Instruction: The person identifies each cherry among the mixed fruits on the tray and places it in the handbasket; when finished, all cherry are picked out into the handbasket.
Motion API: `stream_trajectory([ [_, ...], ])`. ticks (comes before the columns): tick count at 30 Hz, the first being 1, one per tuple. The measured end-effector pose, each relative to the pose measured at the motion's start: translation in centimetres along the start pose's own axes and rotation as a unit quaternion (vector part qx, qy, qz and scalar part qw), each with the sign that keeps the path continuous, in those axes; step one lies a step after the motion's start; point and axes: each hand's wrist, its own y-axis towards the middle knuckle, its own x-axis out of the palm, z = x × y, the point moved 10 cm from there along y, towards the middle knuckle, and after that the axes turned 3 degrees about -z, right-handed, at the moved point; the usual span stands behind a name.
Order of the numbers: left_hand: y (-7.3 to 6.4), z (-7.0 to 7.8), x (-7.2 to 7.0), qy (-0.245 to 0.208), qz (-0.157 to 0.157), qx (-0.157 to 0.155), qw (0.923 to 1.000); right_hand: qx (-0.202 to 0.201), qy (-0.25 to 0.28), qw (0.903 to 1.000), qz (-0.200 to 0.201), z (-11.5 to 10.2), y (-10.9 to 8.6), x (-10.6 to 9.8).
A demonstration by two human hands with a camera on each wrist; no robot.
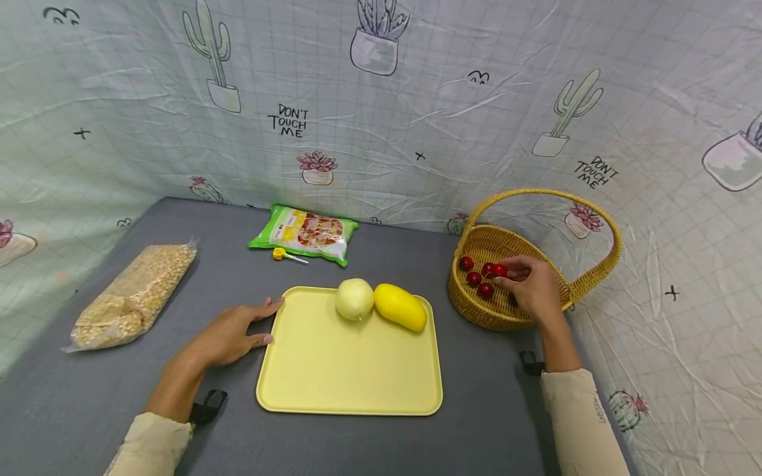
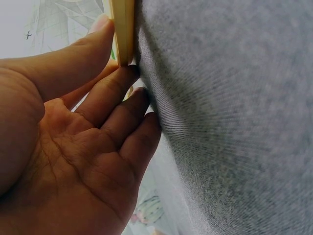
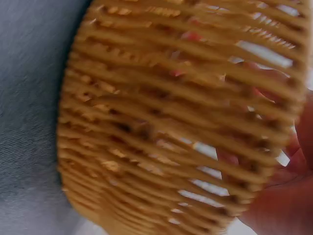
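Observation:
In the head view my right hand (image 1: 534, 285) reaches into a woven basket (image 1: 485, 318) with a tall handle and pinches a red cherry (image 1: 499, 270) between thumb and fingers. Several more cherries (image 1: 485, 290) lie inside the basket. In the right wrist view the weave hides most of that hand. My left hand (image 1: 229, 336) lies by the left edge of a pale yellow tray (image 1: 351, 377), its extended fingertips touching the rim. On the tray's far side sit a round pale yellow-green fruit (image 1: 354, 299) and a yellow mango (image 1: 400, 308), side by side.
A clear bag of corn kernels (image 1: 135, 296) lies at the left of the grey table (image 1: 476, 410). Behind the tray are a green printed food bag (image 1: 306, 233) and a yellow lollipop (image 1: 288, 255). A patterned cloth (image 1: 369, 132) hangs along the back and sides.

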Motion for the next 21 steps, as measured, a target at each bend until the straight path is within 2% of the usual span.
stream_trajectory([
  [10,0.0,0.1,-0.1,0.002,0.002,-0.004,1.0000,0.022,-0.040,0.9989,0.009,2.7,0.9,0.9],
  [21,-0.1,0.2,-0.1,-0.002,0.008,-0.002,1.0000,0.020,-0.083,0.9962,-0.019,2.7,0.8,1.8],
])
